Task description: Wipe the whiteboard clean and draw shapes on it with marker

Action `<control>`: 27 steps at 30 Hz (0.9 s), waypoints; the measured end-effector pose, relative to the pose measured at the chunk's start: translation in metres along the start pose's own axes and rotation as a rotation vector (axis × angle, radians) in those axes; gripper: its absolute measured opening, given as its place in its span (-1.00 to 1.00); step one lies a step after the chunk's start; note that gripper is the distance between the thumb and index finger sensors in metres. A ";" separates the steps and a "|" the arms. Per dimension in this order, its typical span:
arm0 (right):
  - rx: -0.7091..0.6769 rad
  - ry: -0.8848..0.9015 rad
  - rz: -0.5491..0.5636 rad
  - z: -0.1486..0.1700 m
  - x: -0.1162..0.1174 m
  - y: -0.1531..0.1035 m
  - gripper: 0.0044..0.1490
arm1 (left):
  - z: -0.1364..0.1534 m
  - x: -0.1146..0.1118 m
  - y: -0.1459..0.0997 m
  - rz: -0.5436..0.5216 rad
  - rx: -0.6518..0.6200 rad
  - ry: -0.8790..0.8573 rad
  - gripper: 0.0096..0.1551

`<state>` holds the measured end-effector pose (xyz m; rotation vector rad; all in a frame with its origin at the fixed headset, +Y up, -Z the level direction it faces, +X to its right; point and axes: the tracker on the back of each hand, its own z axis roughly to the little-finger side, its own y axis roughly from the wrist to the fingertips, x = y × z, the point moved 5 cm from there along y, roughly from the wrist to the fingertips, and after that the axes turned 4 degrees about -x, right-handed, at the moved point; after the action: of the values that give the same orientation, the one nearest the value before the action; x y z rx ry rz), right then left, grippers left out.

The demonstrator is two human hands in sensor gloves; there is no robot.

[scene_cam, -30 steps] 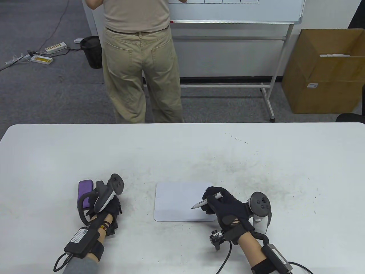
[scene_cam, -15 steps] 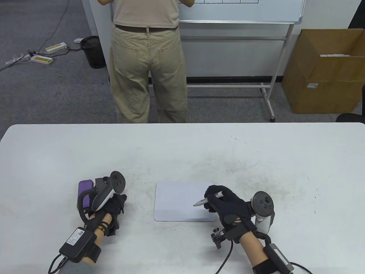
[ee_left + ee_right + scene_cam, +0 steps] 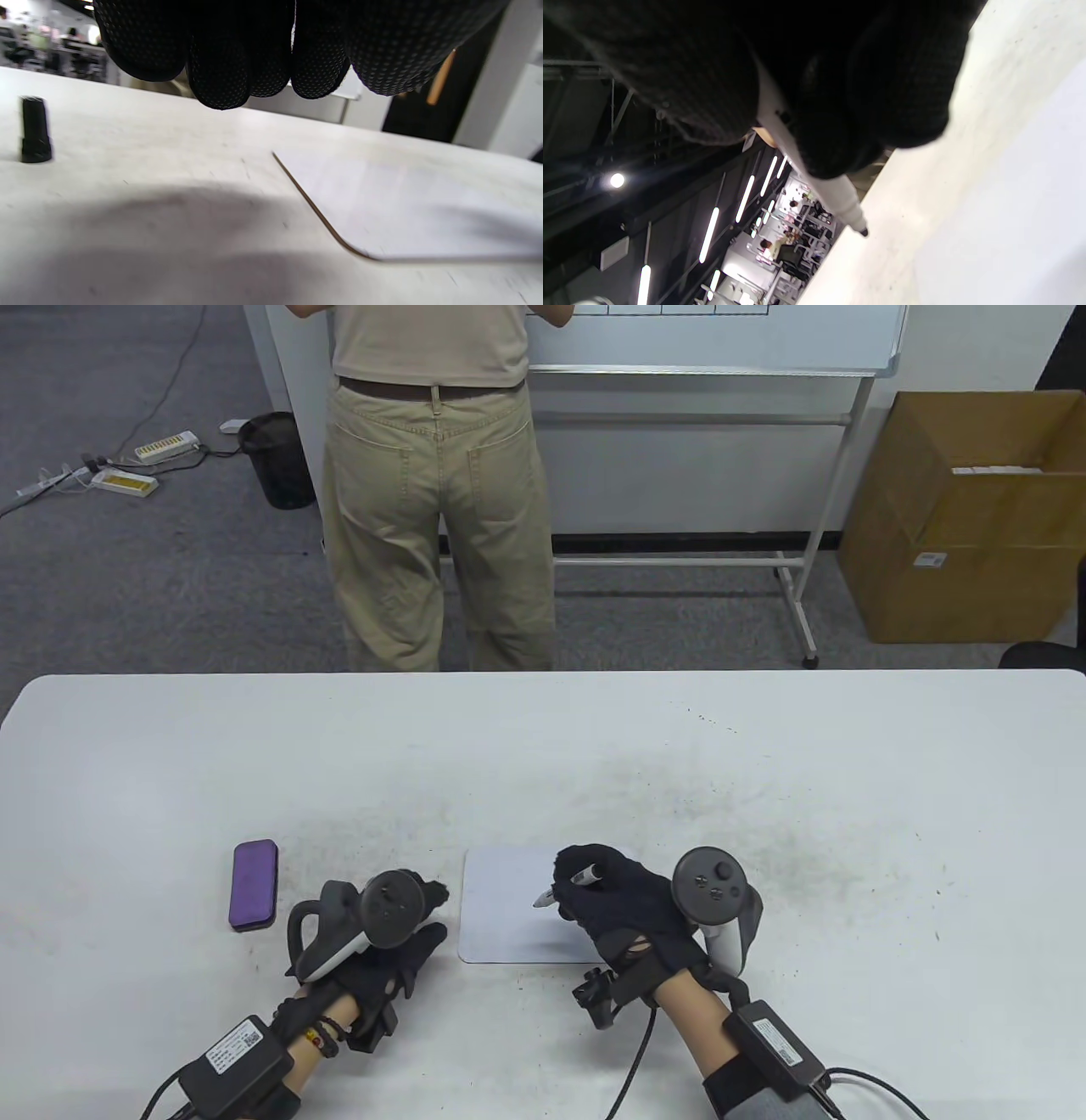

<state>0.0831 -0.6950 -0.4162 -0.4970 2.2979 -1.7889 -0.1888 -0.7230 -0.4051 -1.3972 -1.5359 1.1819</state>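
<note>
A small blank whiteboard (image 3: 501,920) lies flat near the table's front edge; its near corner (image 3: 382,212) shows in the left wrist view. My right hand (image 3: 585,891) hovers over the board's right half and pinches an uncapped marker (image 3: 577,881) (image 3: 835,192), tip pointing left just above the board. My left hand (image 3: 428,912) is just left of the board, its fingers (image 3: 237,63) hanging relaxed above the table and holding nothing. A purple eraser (image 3: 254,885) lies apart, further left. A black marker cap (image 3: 36,129) stands upright on the table.
A person (image 3: 437,475) stands beyond the table's far edge, facing a large whiteboard on a wheeled stand (image 3: 806,560). A cardboard box (image 3: 959,517) sits on the floor at the right, a black bin (image 3: 276,458) and power strips at the left.
My left hand left the eraser and moved right to the whiteboard's left edge. My right hand carried the marker leftward across the board. The standing person shifted to the right.
</note>
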 end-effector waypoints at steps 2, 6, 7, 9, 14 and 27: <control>0.014 -0.033 -0.013 0.003 0.012 0.006 -0.43 | -0.007 -0.007 0.001 0.013 -0.035 0.021 -0.34; 0.065 -0.079 -0.018 0.014 0.032 0.016 -0.44 | -0.010 -0.022 0.003 0.076 -0.066 -0.010 -0.34; 0.084 -0.091 -0.023 0.018 0.038 0.019 -0.44 | -0.009 -0.027 0.004 0.096 -0.058 -0.015 -0.34; 0.098 -0.110 -0.029 0.022 0.044 0.023 -0.44 | -0.007 -0.033 0.006 0.136 -0.060 -0.009 -0.34; 0.125 -0.129 -0.049 0.031 0.062 0.032 -0.44 | -0.005 -0.045 0.008 0.205 -0.081 -0.023 -0.32; 0.149 -0.162 -0.099 0.048 0.086 0.044 -0.44 | -0.009 -0.059 0.009 0.279 -0.129 0.005 -0.31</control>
<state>0.0138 -0.7603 -0.4657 -0.7122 2.0482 -1.8707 -0.1692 -0.7802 -0.4077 -1.7434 -1.4690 1.2581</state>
